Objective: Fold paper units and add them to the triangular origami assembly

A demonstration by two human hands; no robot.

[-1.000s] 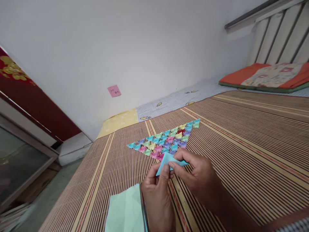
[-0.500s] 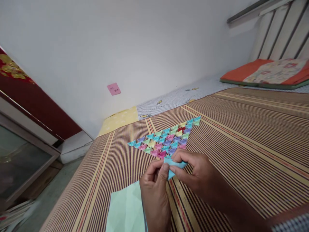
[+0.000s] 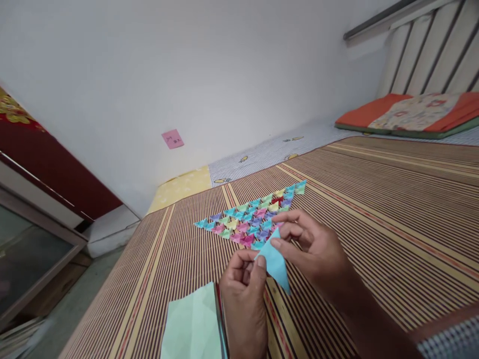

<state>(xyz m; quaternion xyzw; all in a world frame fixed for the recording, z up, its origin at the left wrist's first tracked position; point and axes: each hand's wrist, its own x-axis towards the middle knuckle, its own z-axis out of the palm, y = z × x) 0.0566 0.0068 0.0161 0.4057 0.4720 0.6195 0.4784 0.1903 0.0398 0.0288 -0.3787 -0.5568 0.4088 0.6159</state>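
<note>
A folded piece of light blue paper (image 3: 276, 263) is held up between both hands, one corner pointing down. My left hand (image 3: 245, 291) pinches its left corner between thumb and fingers. At its top edge, my right hand (image 3: 316, 244) grips the paper with the thumb in front and the fingers behind. Just beyond the hands lies a triangle of small folded paper pieces (image 3: 243, 219) in many colours, set in rows; my right hand hides part of it. Beside my left wrist is a stack of pale green paper (image 3: 192, 324).
A striped mat (image 3: 130, 279) covers the bed. Folded orange and floral bedding (image 3: 411, 114) lies at the far right, by a radiator (image 3: 422, 50). A pink note (image 3: 172, 139) is on the wall. Left of the bed stands a glass-fronted cabinet (image 3: 33, 259).
The blue paper has been turned, so a broad flat face and a downward point now show. My right hand has shifted slightly right, its fingers less bunched. The view has moved a little.
</note>
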